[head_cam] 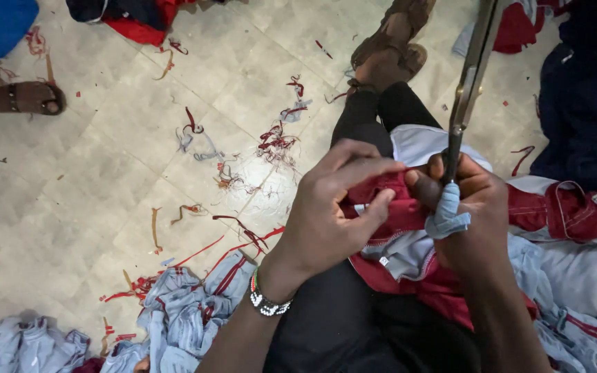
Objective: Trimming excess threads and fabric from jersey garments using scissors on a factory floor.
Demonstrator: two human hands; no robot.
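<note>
Red fabric, a garment piece with white stitching (381, 200), sits bunched on your lap at centre frame, pinched between both hands. Your left hand (333, 207) is curled closed on its upper fold, fingers pressed flat over the cloth. Your right hand (475, 207) is closed around the handle of one pair of long metal scissors (470, 83), whose grip is wrapped in pale blue cloth; the blades point away towards the upper right of the frame, so whether they are parted cannot be told.

Judging by the floor, a good deal of trimming looks done: many red and grey thread and cloth offcuts (271, 141) lie scattered over the tiled floor (105, 159), too many to count. Grey-and-red garments lie in roughly two heaps, one at lower left (188, 311) and one at lower right (575, 290); which are finished cannot be told. The piece in your hands appears to be mid-trim.

One beaded bracelet (269, 302) circles your left wrist. One sandalled foot of another person (25, 98) shows at upper left.
</note>
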